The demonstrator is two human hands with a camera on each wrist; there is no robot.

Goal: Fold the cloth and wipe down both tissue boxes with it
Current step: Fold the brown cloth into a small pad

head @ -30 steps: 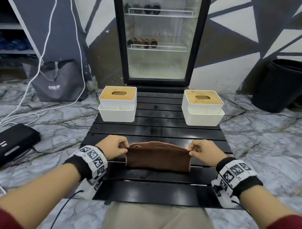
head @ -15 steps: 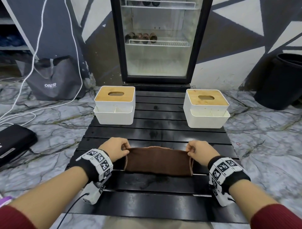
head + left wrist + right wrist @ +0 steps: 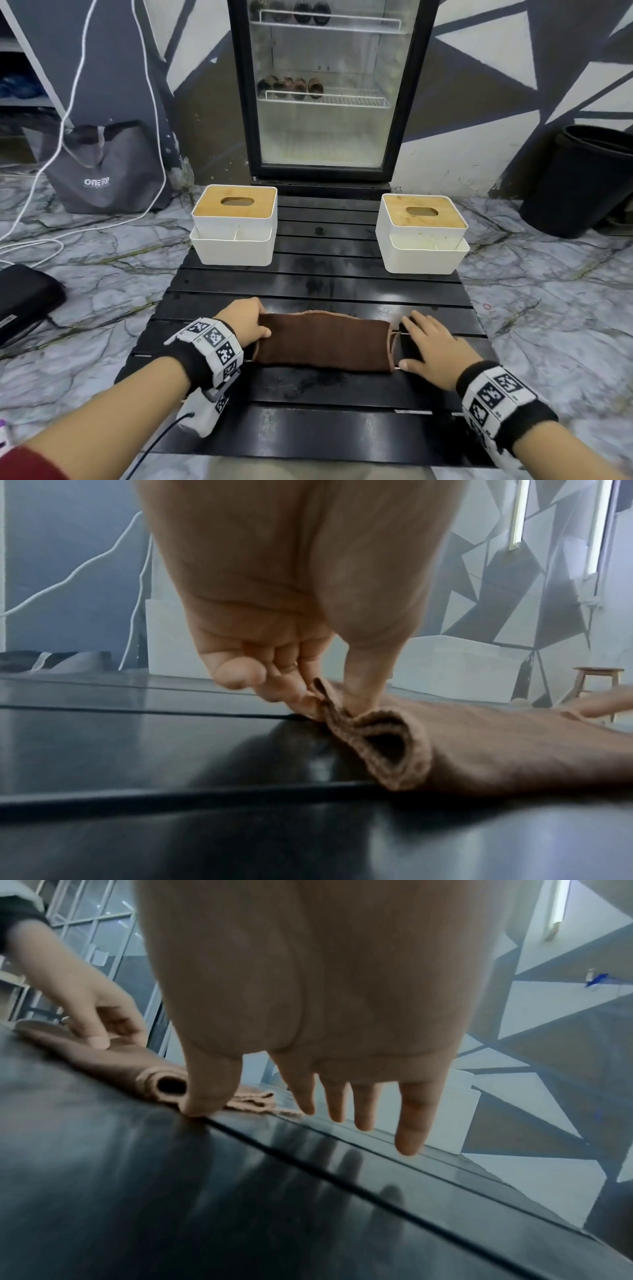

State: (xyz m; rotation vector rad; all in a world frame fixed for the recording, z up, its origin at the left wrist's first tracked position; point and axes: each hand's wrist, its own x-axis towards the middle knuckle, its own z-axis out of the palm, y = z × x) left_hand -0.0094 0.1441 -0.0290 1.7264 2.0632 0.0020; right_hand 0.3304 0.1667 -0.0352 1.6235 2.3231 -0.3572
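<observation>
Fridge [image 3: 325, 89] with glass door stands beyond both hands, dark bottles lying on its wire shelves. Grey bag [image 3: 102, 168] marked ONE STOP sits on the marble floor [image 3: 102, 270], far left of the left hand; white cable [image 3: 68, 113] hangs over it. Black bin [image 3: 582, 181] stands far right of the right hand.

Bench [image 3: 318, 284], black and slatted, carries all task items. Left tissue box [image 3: 234, 226], white with a bamboo lid and oval slot, stands ahead of the left hand at the bench's far left corner. Right tissue box [image 3: 423, 234], same pattern, stands ahead of the right hand at the far right corner. The two boxes are well apart.

Brown cloth [image 3: 323, 341] lies folded double in a long band on the bench, between the two hands and near the person's edge. Both wrist views show an open loop at each end of the fold.

Left hand [image 3: 245, 323]: grip clamped on the cloth's left end, thumb [image 3: 363, 680] on top, fingers [image 3: 291, 693] curled beneath the hem, pinching it.

Right hand [image 3: 430, 344]: grip apart, fingers [image 3: 411, 1118] straight and spread above the bench, holding nothing. Thumb tip [image 3: 202, 1104] rests on the bench just beside the cloth's right end.
</observation>
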